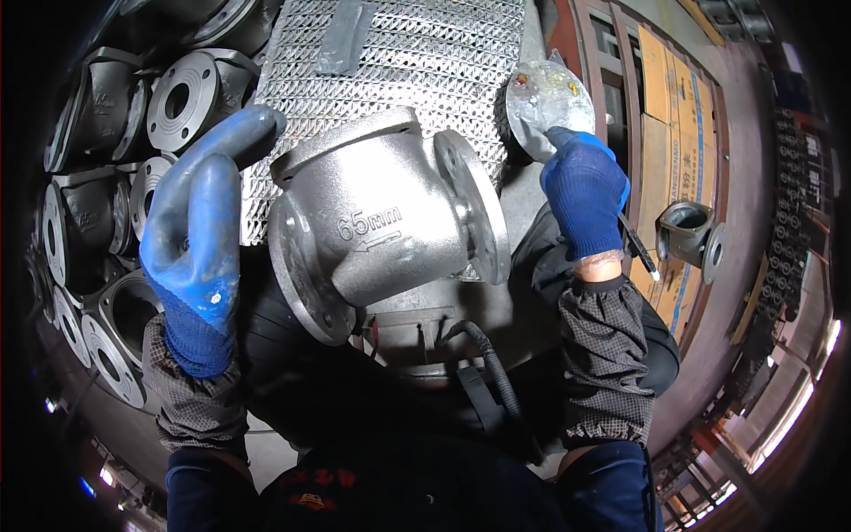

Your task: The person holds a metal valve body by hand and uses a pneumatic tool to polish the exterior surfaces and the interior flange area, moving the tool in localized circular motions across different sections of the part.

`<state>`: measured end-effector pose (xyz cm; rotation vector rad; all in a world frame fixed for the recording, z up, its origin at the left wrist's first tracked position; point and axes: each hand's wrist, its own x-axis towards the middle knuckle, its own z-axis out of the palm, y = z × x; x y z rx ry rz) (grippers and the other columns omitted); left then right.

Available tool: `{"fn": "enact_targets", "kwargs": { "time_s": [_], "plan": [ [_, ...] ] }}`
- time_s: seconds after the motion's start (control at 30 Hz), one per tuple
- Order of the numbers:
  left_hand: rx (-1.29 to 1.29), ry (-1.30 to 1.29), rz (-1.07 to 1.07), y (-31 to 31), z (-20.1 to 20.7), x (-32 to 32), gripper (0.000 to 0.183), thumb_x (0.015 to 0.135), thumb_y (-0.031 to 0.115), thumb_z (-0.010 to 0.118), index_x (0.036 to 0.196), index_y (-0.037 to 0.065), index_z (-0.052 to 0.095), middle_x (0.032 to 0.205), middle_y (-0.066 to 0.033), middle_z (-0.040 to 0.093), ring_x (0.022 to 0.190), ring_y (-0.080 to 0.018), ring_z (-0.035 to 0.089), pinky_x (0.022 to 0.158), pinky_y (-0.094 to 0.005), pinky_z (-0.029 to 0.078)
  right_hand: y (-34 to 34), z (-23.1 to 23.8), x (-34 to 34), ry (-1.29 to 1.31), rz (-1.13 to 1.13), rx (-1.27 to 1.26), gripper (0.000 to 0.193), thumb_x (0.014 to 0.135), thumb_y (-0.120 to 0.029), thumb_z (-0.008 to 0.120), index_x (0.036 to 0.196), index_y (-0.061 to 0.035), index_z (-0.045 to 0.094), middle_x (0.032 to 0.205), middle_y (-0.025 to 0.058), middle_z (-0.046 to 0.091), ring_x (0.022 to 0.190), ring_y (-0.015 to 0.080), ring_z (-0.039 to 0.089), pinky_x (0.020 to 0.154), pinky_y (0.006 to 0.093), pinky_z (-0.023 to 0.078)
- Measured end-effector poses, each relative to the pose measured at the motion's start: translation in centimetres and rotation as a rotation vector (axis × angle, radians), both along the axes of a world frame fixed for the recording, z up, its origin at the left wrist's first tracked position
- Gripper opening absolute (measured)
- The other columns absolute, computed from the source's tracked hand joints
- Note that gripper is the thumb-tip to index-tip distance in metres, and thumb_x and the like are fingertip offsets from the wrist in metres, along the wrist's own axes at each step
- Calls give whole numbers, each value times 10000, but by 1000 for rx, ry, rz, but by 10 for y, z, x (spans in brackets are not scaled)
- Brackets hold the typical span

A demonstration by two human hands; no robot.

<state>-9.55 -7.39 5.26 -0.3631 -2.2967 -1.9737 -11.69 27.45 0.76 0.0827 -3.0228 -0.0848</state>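
- Your left hand (199, 239) is in a blue coated glove with the fingers stretched out and up. It holds nothing and hangs just left of the grey valve body (390, 217), not touching it as far as you can see.
- Your right hand (581, 191), also gloved in blue, is raised at the upper right. Its fingertips pinch the lower edge of a thin, shiny round disc (548, 97), so that hand is closed on the disc.
- The disc sits above and to the right of the valve body, apart from it, in front of the silvery mesh sheet (417, 53).
- The valve body is in the middle of your view, resting on a dark machine (417, 328) in front of you. One round flange (301, 275) faces lower left, and another flange (474, 208) faces right, toward your right hand.
- A black ribbed hose (496, 372) runs down from the machine below the valve body.
- On your left, many dark cast valve bodies (115, 115) lie stacked together, their flanges and bolt holes facing you.
- On your right, a single dark valve casting (691, 235) sits near stacked cardboard boxes (674, 97).
- Both your forearms wear dark checked sleeve covers (607, 355).
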Motion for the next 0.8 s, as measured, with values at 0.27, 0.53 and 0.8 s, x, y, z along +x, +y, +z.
{"fn": "enact_targets", "kwargs": {
  "time_s": [0.27, 0.53, 0.8],
  "plan": [
    [-136, -33, 95, 3, 10, 11, 466, 996, 268, 411, 1159, -139, 567, 1175, -262, 601, 1097, -320, 601, 1021, -389, 428, -10, -12, -7, -36, -10, -21, 245, 759, -79, 615, 959, -155, 735, 890, 103, 687, 800, 290, 656, 714, 383, 531],
    [-24, 94, -4, -1, -4, 1, 476, 998, 281, 397, 1168, -133, 563, 1178, -265, 598, 1107, -325, 595, 1018, -389, 428, -1, 2, -4, 9, -5, -12, 237, 765, -78, 600, 942, -158, 737, 907, 98, 691, 807, 290, 658, 717, 384, 531],
    [-46, -37, 56, 2, 4, 5, 528, 991, 325, 385, 1185, -138, 551, 1187, -266, 594, 1114, -317, 593, 1032, -380, 416, -4, 5, -3, -39, -37, 9, 238, 767, -87, 602, 951, -162, 733, 908, 96, 692, 813, 290, 660, 721, 385, 533]
  ]
}}
